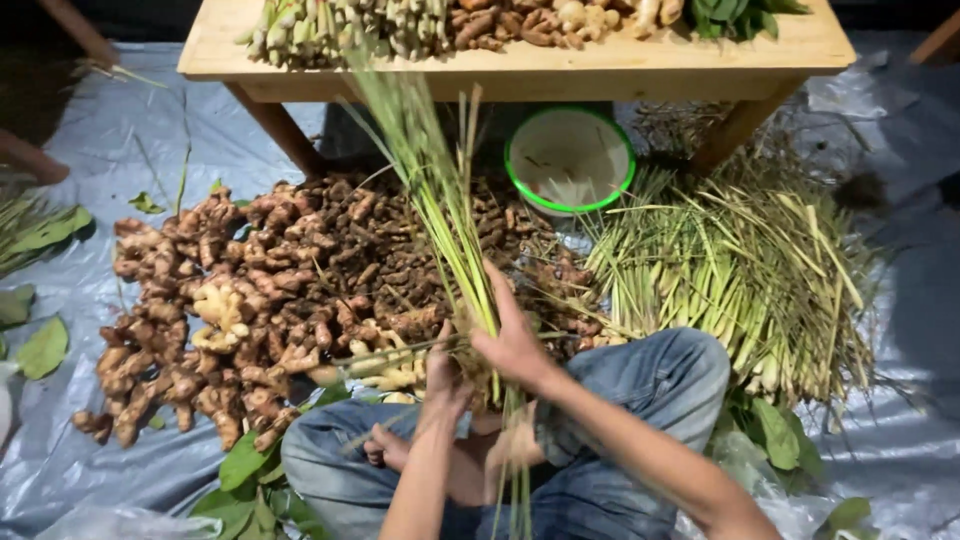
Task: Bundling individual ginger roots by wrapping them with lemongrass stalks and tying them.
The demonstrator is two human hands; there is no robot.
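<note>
Grey plastic sheeting (110, 130) covers the floor. A lemongrass bundle (440, 200) stands upright at mid-sheet, the right hand (515, 345) clamped around its stalks, the left hand (445, 375) closed lower down. A loose grip could spill stalks onto the ginger heap (250, 300) beside it.
</note>
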